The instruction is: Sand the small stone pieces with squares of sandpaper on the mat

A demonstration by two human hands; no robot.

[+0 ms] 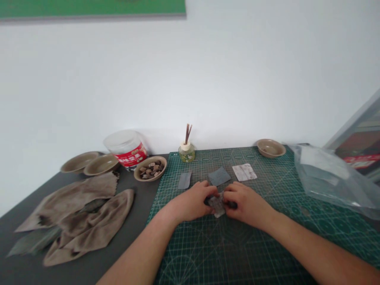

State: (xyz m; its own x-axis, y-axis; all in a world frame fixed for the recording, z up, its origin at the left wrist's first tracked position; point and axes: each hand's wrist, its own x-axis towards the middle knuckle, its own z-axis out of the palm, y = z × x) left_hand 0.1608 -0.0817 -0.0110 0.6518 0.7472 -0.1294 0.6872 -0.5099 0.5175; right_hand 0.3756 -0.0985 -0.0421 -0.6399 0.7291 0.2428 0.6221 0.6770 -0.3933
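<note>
Before us a plain white wall [225,79] fills most of the view, crossed at the upper left by the lower part of a green panel [92,8] with a thin grey edge. Below it we see a dark grey table [132,229] standing close against the wall, and at the far right a slanting pale frame [353,124] around darker, reddish shapes too blurred to name. We find the light soft, the wall brightest near the middle.

A craft workspace, it appears: a gridded cutting mat [204,253] on a worktop [141,211], cloths [97,229] and pebbles [151,170] left of the mat, a reed diffuser [187,153] behind.
</note>
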